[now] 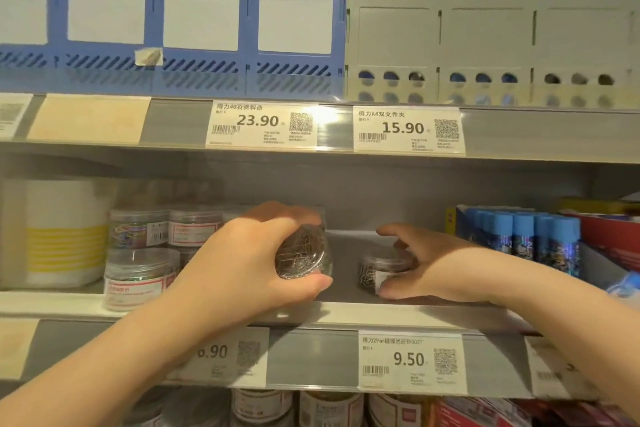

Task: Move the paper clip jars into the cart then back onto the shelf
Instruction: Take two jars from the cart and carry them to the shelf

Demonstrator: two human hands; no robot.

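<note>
On the upper shelf, a long blue file rack (173,28) and a grey file rack (485,45) stand side by side, with blue and clear folders upright behind them. Below, on the middle shelf (52,302), a large white tub with yellow stripes (62,232) sits at the far left; what it holds cannot be seen. At the far right an open box holds blue-capped glue sticks (526,239), packed upright. Just beside the tub, clear stacked jars (142,274) stand two high, with coloured clips showing in some of them. More labelled jars (263,406) stand on the shelf beneath.

The shelves are grey metal store fixtures, each with a clear rail along its front edge. The rails carry price tags, among them a 9.50 tag (410,360).

The left hand (249,260) grips the held jar (303,255), which is full of silver paper clips. It is tilted so that a flat clear end faces the camera, and it is raised above the front of the middle shelf. The fingers curl over its top and the thumb is clamped under it.

The right hand (436,263) wraps the standing jar (377,270), which is upright on the middle shelf just right of the held jar. The thumb presses its labelled front near the base and the fingers curve over its lid edge, with the forefinger lifted above.
</note>
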